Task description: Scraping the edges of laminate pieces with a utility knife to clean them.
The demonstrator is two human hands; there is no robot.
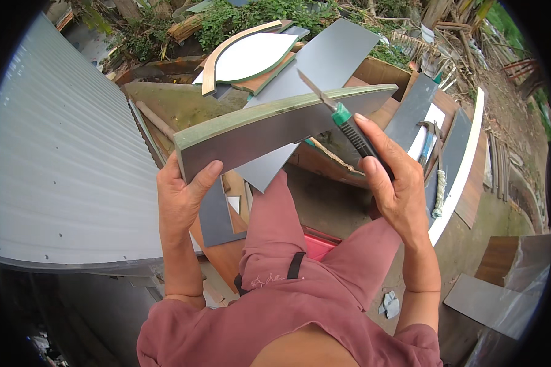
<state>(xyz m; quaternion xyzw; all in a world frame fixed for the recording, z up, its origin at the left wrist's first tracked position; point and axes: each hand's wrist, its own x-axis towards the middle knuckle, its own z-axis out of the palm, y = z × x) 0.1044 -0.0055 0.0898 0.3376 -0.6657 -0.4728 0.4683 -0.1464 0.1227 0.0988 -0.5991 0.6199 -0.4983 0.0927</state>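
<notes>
Head view: L hand (182, 200) pinches the curved board (257, 136) by its L end, thumb on the dark face, fingers behind, prob. to hold it upright w/ the green edge up. Board's out front above the knees (275, 211), crossing a long grey panel (324, 64); can't tell if it rests on it. R hand (399, 183) grips a utility knife (353, 131) by its handle, blade angled up-L at the board's top edge, likely so the tip's away from L hand; contact unclear. Hammer (427, 150) lies on boards at R, seemingly w/in reach.
</notes>
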